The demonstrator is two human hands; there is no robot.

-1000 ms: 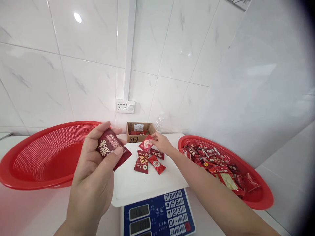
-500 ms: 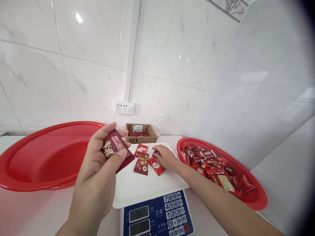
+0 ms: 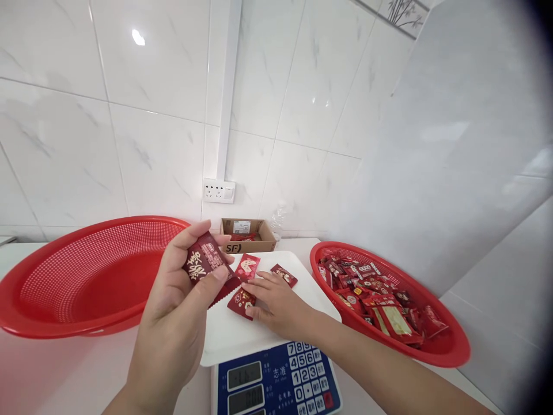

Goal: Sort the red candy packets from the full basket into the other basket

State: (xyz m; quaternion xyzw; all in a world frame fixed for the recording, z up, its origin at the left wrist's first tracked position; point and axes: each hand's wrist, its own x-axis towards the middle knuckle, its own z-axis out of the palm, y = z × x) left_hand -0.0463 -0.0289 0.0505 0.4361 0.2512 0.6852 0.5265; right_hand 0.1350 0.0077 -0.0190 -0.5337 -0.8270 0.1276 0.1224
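My left hand (image 3: 177, 305) is raised over the left side of the scale's white pan (image 3: 224, 340). It is closed on a dark red snack packet (image 3: 207, 262), pinched between thumb and fingers. Down at the pan, my right hand (image 3: 280, 305) has its thumb and index finger around another dark red snack packet (image 3: 241, 302) with flower prints. Just behind these fingers lies a pinkish-red packet (image 3: 247, 266). A dark packet (image 3: 285, 275) rests on the pan beyond the right hand. What lies beneath the right palm is hidden.
A red perforated basket (image 3: 103, 230) stands at the left. The right red basket (image 3: 453, 346) holds many snack packets. Behind the pan are a cardboard box (image 3: 254, 246) and a clear plastic bottle (image 3: 279, 219), near the tiled wall. The scale's blue keypad panel (image 3: 276, 380) faces me.
My right hand has left the dark packet at the back right and moved left and nearer. The flowered packet has turned and shifted. A bright red packet is now hidden from view.
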